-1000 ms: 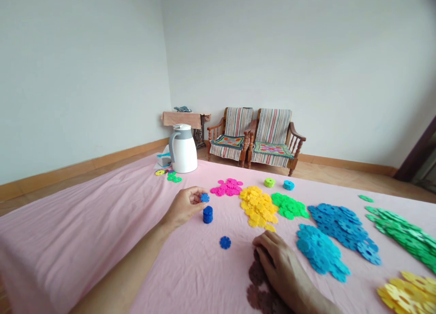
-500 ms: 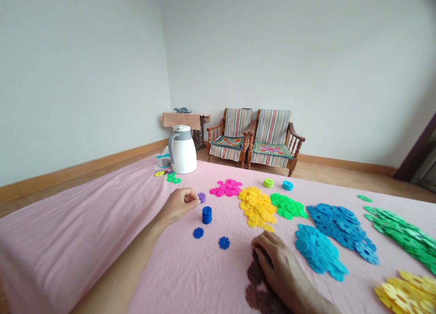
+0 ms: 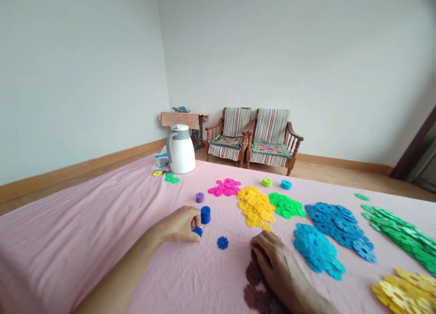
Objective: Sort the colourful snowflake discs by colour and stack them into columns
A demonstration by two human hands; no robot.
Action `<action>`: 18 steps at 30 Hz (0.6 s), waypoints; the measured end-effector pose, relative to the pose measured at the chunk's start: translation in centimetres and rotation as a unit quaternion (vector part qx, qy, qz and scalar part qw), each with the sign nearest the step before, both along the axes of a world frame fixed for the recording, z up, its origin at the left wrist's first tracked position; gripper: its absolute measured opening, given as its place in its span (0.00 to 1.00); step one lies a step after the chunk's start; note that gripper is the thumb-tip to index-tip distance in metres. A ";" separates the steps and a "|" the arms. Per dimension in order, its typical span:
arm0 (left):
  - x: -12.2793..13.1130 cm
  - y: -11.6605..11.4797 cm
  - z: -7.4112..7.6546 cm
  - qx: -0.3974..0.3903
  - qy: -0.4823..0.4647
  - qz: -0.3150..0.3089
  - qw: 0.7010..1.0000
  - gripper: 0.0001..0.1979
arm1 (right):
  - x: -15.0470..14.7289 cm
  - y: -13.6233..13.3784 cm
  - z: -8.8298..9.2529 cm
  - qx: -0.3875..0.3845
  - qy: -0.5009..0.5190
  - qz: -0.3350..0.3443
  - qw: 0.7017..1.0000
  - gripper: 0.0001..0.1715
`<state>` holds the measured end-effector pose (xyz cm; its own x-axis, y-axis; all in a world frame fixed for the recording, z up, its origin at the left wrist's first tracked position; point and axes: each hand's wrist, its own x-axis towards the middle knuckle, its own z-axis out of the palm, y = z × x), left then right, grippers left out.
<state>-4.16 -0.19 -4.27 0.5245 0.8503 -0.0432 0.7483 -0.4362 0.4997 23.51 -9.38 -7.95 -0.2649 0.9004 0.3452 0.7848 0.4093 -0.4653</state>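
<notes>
My left hand [image 3: 182,224] is on the pink cloth, its thumb and curled fingers closed around the edge of a flat dark-blue snowflake disc [image 3: 197,232]. Just beyond those fingers stands a short stack of dark-blue discs [image 3: 205,215]. Another single blue disc [image 3: 222,242] lies flat between my two hands. My right hand [image 3: 274,257] rests palm down with fingers curled, over a group of brown discs [image 3: 255,274]; what lies under its fingers is hidden. A small purple stack [image 3: 200,197] sits farther back.
Yellow [image 3: 255,207], pink [image 3: 225,187], green [image 3: 286,206], light-blue [image 3: 318,250] and blue disc piles [image 3: 339,225] spread to the right. Small lime [image 3: 267,182] and turquoise stacks [image 3: 286,184] stand behind them. A white jug [image 3: 181,151] is at the back left; two chairs [image 3: 270,137] stand beyond.
My left hand has moved from beside the purple stack toward me, to the loose blue disc left of the blue stack. The right hand has stayed in place.
</notes>
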 end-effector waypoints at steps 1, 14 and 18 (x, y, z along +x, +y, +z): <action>0.1 -0.1 0.1 0.002 0.001 -0.001 1.000 0.08 | 0.0 0.0 0.0 0.003 0.001 0.000 1.000 0.14; -0.5 0.2 1.3 0.046 -0.026 0.068 0.996 0.08 | 0.1 0.1 -0.3 -0.005 0.006 0.004 1.000 0.13; 0.3 0.4 1.7 0.109 -0.106 0.104 0.983 0.11 | 0.0 0.1 -0.2 -0.004 0.004 0.004 1.000 0.14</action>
